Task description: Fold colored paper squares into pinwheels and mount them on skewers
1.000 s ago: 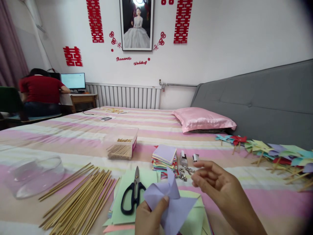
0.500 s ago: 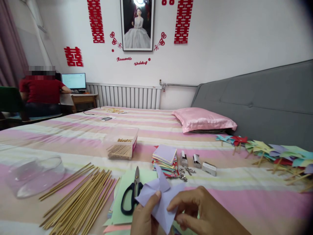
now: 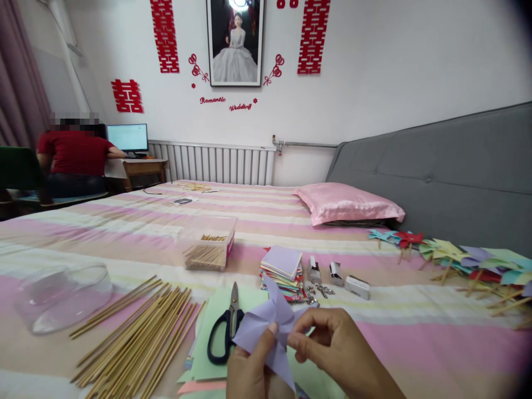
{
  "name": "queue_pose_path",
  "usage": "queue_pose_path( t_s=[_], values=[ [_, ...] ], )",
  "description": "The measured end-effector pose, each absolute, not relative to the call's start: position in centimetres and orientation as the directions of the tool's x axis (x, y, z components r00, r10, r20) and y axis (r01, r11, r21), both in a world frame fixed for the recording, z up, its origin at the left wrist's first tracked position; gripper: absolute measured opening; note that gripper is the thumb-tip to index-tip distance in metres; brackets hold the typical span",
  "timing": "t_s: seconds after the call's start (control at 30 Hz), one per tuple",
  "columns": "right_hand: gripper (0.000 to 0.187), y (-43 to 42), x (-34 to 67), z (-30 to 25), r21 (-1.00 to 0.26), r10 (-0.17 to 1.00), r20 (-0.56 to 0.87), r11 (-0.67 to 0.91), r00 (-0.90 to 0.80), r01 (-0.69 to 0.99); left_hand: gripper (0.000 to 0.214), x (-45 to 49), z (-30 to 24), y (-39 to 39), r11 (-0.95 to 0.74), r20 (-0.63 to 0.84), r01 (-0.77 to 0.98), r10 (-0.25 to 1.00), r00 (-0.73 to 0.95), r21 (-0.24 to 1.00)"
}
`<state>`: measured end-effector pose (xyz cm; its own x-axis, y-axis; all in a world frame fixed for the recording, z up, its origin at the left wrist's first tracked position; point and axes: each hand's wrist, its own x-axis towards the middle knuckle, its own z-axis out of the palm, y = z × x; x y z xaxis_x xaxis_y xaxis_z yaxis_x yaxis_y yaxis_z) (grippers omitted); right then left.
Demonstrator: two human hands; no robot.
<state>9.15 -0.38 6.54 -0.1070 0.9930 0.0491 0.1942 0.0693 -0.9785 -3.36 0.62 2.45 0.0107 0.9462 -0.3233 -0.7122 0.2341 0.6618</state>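
A purple paper pinwheel [image 3: 277, 310] with folded blades is held up in front of me at the bottom middle. My left hand [image 3: 252, 368] grips it from below, its thumb pressed on the centre. At its right edge my right hand [image 3: 332, 343] pinches, thumb and fingertips together on a blade. Beneath both hands lie green paper sheets [image 3: 214, 338], with dark-handled scissors [image 3: 226, 332] resting on them. Just behind the pinwheel stands a stack of square coloured papers [image 3: 282, 266].
Bamboo sticks [image 3: 137, 343] lie at the left beside a clear plastic lid [image 3: 66, 299]. Behind is a plastic box [image 3: 208, 249] of short sticks. Small boxes [image 3: 336, 272] and metal clips [image 3: 322, 290] lie right of the stack. Finished pinwheels [image 3: 453, 252] line the right; a person [image 3: 78, 152] sits far left.
My right hand has drawn up to the right edge of the pinwheel, and another blade is now folded toward the centre. My left thumb stays on the middle.
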Motion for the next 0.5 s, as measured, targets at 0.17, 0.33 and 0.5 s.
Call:
queue_pose_path(
  t_s=[0.17, 0.33, 0.5],
  values=[
    [0.016, -0.1, 8.7, 6.0, -0.979, 0.997, 0.055, 0.063, -0.046, 0.194, 0.028, -3.5, 1.3, 1.0, 0.207, -0.325, -0.662, 0.944, -0.059, 0.72],
    [0.015, 0.0, 8.6, 5.6, -0.979, 0.997, 0.076, 0.075, -0.005, 0.188, 0.034, -3.3, 1.4, 0.9, 0.19, -0.316, -0.629, 0.944, -0.093, 0.754],
    [0.017, 0.1, 8.5, 5.5, -0.984, 0.998, 0.05, 0.042, 0.046, 0.172, 0.039, -3.0, 1.7, 0.7, 0.174, -0.299, -0.618, 0.948, -0.104, 0.767]
  ],
)
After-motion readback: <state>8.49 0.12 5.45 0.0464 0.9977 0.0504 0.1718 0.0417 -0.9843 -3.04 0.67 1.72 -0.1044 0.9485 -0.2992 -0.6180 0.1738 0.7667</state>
